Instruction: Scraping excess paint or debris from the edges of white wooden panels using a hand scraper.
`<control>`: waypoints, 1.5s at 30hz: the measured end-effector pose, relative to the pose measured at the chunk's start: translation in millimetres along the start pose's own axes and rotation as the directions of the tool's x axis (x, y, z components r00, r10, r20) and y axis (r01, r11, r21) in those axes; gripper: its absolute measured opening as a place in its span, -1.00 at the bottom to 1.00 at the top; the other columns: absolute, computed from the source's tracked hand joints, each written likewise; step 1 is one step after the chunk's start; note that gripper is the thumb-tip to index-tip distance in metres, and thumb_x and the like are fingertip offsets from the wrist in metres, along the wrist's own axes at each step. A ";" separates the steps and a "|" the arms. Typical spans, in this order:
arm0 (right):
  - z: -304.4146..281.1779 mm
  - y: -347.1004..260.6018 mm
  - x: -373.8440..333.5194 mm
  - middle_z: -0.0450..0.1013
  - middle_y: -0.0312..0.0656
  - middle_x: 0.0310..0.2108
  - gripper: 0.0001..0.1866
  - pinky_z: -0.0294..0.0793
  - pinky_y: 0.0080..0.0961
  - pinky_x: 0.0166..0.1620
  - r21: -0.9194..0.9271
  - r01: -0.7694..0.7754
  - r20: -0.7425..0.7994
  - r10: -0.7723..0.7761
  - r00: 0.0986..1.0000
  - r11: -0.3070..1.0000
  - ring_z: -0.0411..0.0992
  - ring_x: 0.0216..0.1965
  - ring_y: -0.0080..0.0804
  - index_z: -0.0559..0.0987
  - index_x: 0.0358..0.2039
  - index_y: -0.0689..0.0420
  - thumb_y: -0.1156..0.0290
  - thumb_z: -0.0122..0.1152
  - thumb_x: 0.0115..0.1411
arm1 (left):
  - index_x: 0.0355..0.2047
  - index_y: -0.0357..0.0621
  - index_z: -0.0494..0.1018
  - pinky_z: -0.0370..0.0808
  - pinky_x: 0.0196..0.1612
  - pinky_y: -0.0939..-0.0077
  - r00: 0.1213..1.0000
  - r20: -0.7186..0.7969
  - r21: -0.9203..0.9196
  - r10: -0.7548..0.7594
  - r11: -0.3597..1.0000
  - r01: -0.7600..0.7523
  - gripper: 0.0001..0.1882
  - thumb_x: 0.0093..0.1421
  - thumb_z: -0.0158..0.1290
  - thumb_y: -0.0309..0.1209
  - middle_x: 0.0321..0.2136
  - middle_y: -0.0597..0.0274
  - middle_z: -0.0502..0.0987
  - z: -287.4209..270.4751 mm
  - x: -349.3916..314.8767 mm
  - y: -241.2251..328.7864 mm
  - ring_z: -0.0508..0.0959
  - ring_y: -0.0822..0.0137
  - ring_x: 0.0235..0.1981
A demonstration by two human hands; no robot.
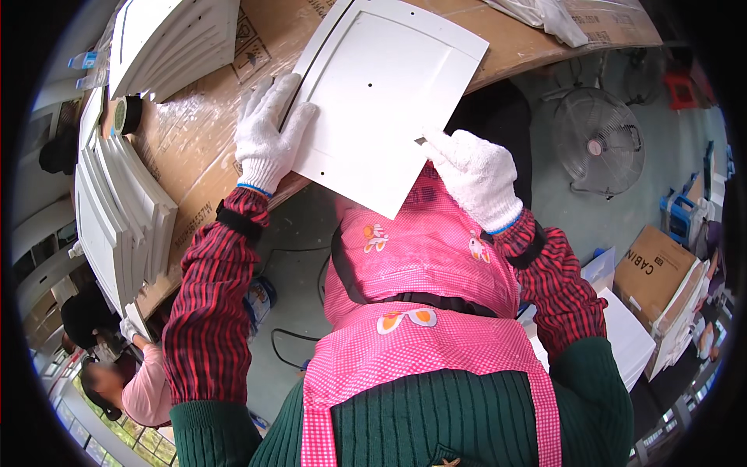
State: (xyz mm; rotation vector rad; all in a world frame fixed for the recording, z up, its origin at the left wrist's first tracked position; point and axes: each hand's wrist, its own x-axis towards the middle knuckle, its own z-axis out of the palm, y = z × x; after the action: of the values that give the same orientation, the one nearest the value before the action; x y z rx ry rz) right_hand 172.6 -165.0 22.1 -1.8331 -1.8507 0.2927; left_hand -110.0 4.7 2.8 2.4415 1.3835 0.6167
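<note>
A white flat panel (373, 109) with a grooved border and a few small dark holes lies tilted over the near edge of the cardboard-covered table (187, 148), one corner pointing toward my body. My left hand (268, 132), in a white knitted glove, rests on the panel's left edge with thumb and fingers spread. At the right edge, my right hand (476, 173), gloved the same way, is closed with its fingertips against the panel. A tiny greyish tip shows at those fingertips; the thing itself is too hidden to name.
White panels are stacked at the far left (175, 47) and left (124, 210), with a tape roll (128, 115) between them. A floor fan (599, 140) stands right, cardboard boxes (654, 268) lower right. A co-worker in pink (148, 381) is at lower left.
</note>
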 end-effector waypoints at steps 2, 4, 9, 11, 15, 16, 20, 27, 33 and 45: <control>-1.6 2.1 2.8 0.46 -0.20 -0.49 -0.67 0.51 -0.31 -0.45 -0.042 0.021 0.022 -0.020 1.000 0.999 0.55 -0.48 -0.19 0.75 0.02 -0.06 0.31 0.45 0.23 | 0.22 -0.02 0.59 0.17 0.50 0.00 1.000 -0.002 0.002 -0.005 1.000 0.005 -0.43 0.30 0.25 -0.03 0.24 -0.01 0.57 0.0 -0.8 -1.7 0.39 -0.09 0.40; 1.8 1.2 -0.9 0.46 -0.19 -0.49 -0.67 0.51 -0.32 -0.45 -0.026 0.014 -0.006 -0.014 1.000 1.000 0.55 -0.48 -0.19 0.75 0.02 -0.06 0.31 0.45 0.23 | 0.23 -0.02 0.59 0.17 0.50 0.00 1.000 -0.005 0.006 -0.010 1.000 0.010 -0.43 0.30 0.25 -0.02 0.24 -0.01 0.57 -0.1 -1.0 -1.4 0.39 -0.09 0.40; -1.4 1.1 0.1 0.47 -0.19 -0.48 -0.68 0.50 -0.32 -0.46 -0.025 0.028 -0.010 -0.029 1.000 0.999 0.55 -0.48 -0.19 0.75 0.02 -0.05 0.31 0.45 0.24 | 0.23 -0.01 0.58 0.16 0.51 0.00 1.000 0.006 0.022 -0.018 1.000 0.018 -0.43 0.31 0.24 -0.02 0.25 0.02 0.56 1.0 -1.7 -1.8 0.38 -0.09 0.40; 2.4 2.0 0.3 0.47 -0.19 -0.48 -0.69 0.50 -0.32 -0.46 -0.039 0.013 -0.026 -0.014 1.000 0.999 0.55 -0.49 -0.19 0.75 0.01 -0.05 0.32 0.45 0.24 | 0.24 -0.01 0.58 0.17 0.50 0.00 1.000 0.010 0.015 -0.013 1.000 0.013 -0.43 0.31 0.24 -0.02 0.26 0.03 0.56 -0.9 -0.7 0.9 0.38 -0.09 0.40; -2.3 0.8 -0.4 0.46 -0.18 -0.49 -0.70 0.50 -0.32 -0.46 -0.034 0.015 0.007 -0.014 1.000 0.999 0.54 -0.49 -0.19 0.75 0.01 -0.04 0.32 0.44 0.25 | 0.23 0.00 0.58 0.21 0.48 0.01 1.000 0.008 -0.004 -0.022 1.000 0.022 -0.44 0.31 0.24 -0.03 0.26 0.02 0.56 -0.6 -1.1 0.9 0.38 -0.09 0.41; -1.5 3.2 1.6 0.45 -0.18 -0.49 -0.70 0.49 -0.32 -0.46 -0.026 0.024 -0.004 -0.025 1.000 0.999 0.54 -0.50 -0.19 0.75 0.00 -0.04 0.31 0.44 0.25 | 0.23 0.00 0.58 0.21 0.48 0.01 1.000 0.008 -0.005 -0.021 1.000 0.021 -0.44 0.31 0.24 -0.03 0.26 0.02 0.56 -0.4 -1.0 0.8 0.38 -0.09 0.41; 1.3 -0.2 -4.3 0.44 -0.18 -0.50 -0.71 0.48 -0.31 -0.47 0.021 0.035 -0.030 -0.034 0.999 0.999 0.54 -0.51 -0.19 0.75 0.01 -0.04 0.31 0.43 0.27 | 0.23 0.00 0.59 0.24 0.47 0.02 1.000 0.001 0.017 -0.015 1.000 0.015 -0.44 0.30 0.25 -0.03 0.25 0.02 0.56 0.4 -0.5 -0.6 0.39 -0.10 0.39; 3.7 4.4 3.0 0.45 -0.17 -0.50 -0.73 0.47 -0.32 -0.46 0.039 0.052 -0.030 -0.051 0.998 0.998 0.54 -0.49 -0.21 0.76 0.00 -0.03 0.30 0.42 0.29 | 0.22 -0.01 0.60 0.27 0.45 0.02 1.000 -0.009 0.005 -0.026 1.000 0.026 -0.44 0.29 0.26 -0.04 0.24 0.00 0.57 -0.1 -5.3 -3.5 0.41 -0.11 0.37; -1.0 96.8 62.1 0.59 -0.13 -0.38 -0.71 0.58 -0.37 -0.27 -0.122 -0.018 -0.263 -0.015 0.965 0.992 0.60 -0.39 -0.16 0.75 0.03 0.00 0.23 0.37 0.35 | 0.20 -0.04 0.61 0.33 0.40 0.00 0.999 -0.026 0.006 0.031 1.000 -0.030 -0.45 0.28 0.28 -0.05 0.21 -0.04 0.59 2.3 3.5 2.0 0.43 -0.14 0.34; 7.6 -0.7 6.7 0.64 -0.16 -0.35 -0.76 0.57 -0.40 -0.43 0.227 0.337 -0.159 -0.307 0.938 0.914 0.60 -0.48 -0.29 0.76 -0.01 0.02 0.37 0.33 0.34 | 0.19 -0.05 0.60 0.28 0.44 0.01 0.998 -0.047 0.024 0.050 0.999 -0.049 -0.44 0.29 0.26 -0.04 0.20 -0.01 0.60 2.1 -1.3 -4.2 0.46 -0.13 0.33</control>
State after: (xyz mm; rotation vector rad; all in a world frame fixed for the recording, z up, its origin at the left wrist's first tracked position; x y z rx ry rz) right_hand 168.5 -156.9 17.4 -1.3218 -1.8976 0.2754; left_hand -112.7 5.7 -1.1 2.5015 1.3589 0.6781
